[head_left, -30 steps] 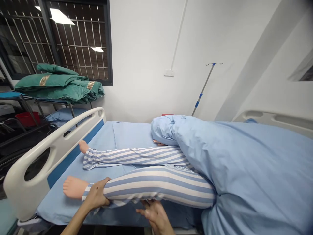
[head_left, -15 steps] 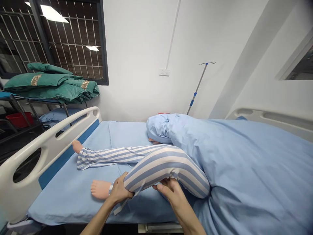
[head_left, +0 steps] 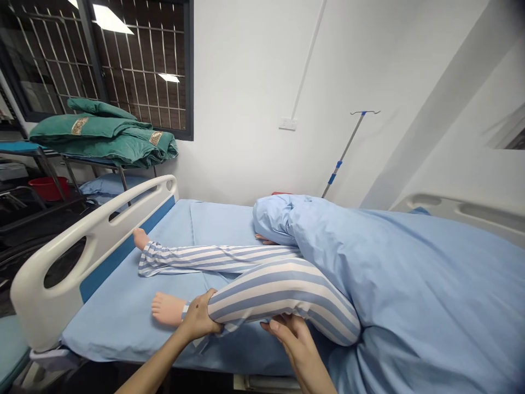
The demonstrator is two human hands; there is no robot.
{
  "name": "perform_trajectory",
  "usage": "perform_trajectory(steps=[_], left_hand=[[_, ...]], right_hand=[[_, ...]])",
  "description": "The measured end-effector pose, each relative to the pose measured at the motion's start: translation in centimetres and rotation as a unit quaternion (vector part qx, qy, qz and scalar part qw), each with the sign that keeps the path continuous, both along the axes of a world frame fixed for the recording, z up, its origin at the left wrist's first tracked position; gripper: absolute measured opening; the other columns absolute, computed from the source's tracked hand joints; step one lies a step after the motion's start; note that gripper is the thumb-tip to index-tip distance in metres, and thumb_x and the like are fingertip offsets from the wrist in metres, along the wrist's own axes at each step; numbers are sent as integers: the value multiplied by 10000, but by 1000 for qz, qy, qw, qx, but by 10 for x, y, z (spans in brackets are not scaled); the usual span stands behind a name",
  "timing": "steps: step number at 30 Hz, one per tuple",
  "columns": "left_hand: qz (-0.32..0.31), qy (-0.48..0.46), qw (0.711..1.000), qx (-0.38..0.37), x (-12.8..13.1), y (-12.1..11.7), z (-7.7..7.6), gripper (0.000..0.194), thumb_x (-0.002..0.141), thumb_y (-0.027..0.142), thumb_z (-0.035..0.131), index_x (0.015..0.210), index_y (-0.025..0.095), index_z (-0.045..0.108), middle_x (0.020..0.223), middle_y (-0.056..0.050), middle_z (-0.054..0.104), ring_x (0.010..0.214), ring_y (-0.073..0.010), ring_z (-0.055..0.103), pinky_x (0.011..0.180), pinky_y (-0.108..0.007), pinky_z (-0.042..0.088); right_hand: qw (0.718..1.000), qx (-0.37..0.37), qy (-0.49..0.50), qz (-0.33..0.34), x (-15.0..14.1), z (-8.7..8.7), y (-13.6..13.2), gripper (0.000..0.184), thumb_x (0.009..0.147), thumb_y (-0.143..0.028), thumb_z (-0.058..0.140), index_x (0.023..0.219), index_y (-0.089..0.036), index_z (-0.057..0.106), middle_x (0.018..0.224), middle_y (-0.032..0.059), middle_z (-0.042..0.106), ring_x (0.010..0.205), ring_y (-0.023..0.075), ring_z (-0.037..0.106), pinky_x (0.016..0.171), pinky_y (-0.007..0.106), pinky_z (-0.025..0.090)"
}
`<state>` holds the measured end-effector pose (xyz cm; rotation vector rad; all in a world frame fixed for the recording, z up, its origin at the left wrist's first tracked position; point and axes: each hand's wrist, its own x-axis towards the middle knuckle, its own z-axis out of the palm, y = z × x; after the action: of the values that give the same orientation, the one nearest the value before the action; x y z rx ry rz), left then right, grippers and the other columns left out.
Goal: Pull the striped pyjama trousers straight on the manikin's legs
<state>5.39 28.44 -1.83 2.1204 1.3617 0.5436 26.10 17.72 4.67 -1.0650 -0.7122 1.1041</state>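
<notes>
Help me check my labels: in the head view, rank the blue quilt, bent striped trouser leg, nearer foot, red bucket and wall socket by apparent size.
1. Blue quilt
2. Bent striped trouser leg
3. Nearer foot and red bucket: too alike to rank
4. Wall socket

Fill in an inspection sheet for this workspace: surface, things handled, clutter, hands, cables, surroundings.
Surface: bed with light-blue sheet, white footboard.
Things handled: striped near leg, knee bent; far leg nearly straight.
Clutter: bunched blue quilt; green bedding piled by window.
Hands: left hand grips near leg above ankle; right hand beneath knee, partly hidden.
Cables: nothing loose seen; white strip descends to socket.
Surroundings: IV pole, red bucket.
</notes>
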Motion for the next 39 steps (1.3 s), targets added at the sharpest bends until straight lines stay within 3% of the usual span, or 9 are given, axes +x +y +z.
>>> perform_trajectory(steps=[6, 12, 17, 25, 31, 39], left_hand=[[-4, 49, 998, 29, -42, 5, 0, 446, 510, 236, 598, 936, 229, 466, 829, 47, 596, 746, -154, 541, 614, -222, 334], [13, 122, 992, 35, -92, 7, -2, 498, 495, 238, 603, 979, 240, 483, 866, 39, 614, 789, -178, 566, 644, -235, 348], [21, 183, 982, 42, -118, 6, -6, 477, 504, 226, 587, 970, 233, 486, 915, 12, 620, 841, -201, 576, 713, -251, 367], [31, 258, 965, 46, -144, 7, -14, 499, 516, 246, 579, 1006, 251, 490, 989, -7, 617, 913, -234, 574, 743, -281, 381], [35, 306, 949, 61, -157, 9, -32, 572, 518, 263, 557, 1084, 224, 485, 1012, -49, 609, 932, -259, 560, 780, -330, 369], [46, 352, 932, 75, -158, 2, -50, 615, 527, 248, 528, 1137, 196, 482, 1026, -92, 593, 954, -286, 534, 819, -393, 333]], right_hand=[[1000, -20, -20, 8, -26, -23, 6, 482, 576, -367, 763, 1002, -183, 633, 1009, 77, 654, 1071, 291, 535, 933, 413, 412], [995, -64, 76, 27, -64, -68, 10, 384, 544, -371, 784, 844, -181, 638, 931, 56, 668, 1031, 285, 552, 878, 385, 437], [986, -82, 137, 51, -86, -92, 13, 373, 545, -371, 788, 814, -182, 610, 870, 43, 655, 957, 262, 573, 837, 406, 456], [969, -101, 219, 54, -112, -125, 22, 326, 540, -330, 787, 765, -189, 597, 874, 33, 643, 907, 241, 575, 739, 390, 490], [954, -144, 255, 61, -121, -160, 30, 280, 509, -237, 780, 712, -184, 594, 770, 8, 635, 803, 197, 569, 678, 357, 491], [940, -143, 298, 86, -125, -180, 30, 194, 509, -152, 730, 615, -175, 569, 661, -16, 614, 694, 150, 561, 693, 332, 478]])
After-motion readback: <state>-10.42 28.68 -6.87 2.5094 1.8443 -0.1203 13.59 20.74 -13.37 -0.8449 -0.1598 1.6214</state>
